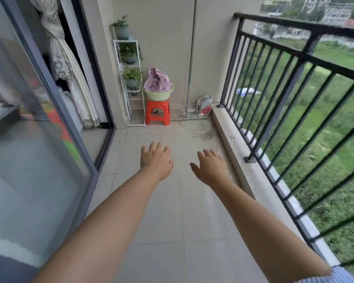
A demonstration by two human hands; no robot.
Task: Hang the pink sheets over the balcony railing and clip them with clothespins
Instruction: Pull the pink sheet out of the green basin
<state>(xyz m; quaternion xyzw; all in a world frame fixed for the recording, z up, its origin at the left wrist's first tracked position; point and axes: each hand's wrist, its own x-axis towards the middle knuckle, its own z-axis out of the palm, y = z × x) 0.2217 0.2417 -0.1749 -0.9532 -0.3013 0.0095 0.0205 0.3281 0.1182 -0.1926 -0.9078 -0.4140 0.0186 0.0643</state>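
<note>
Plainly nothing is hung yet: the left hand [156,158] and right hand [209,166] reach forward with fingers spread, holding nothing, well apart from the pink sheets [157,81]. Those sit bunched in a green basin [158,94] on a red stool [157,114] by the far wall. Best to walk over, gather the bundle with both hands, then carry it to the balcony railing [294,56]; no clothespins are visible.
</note>
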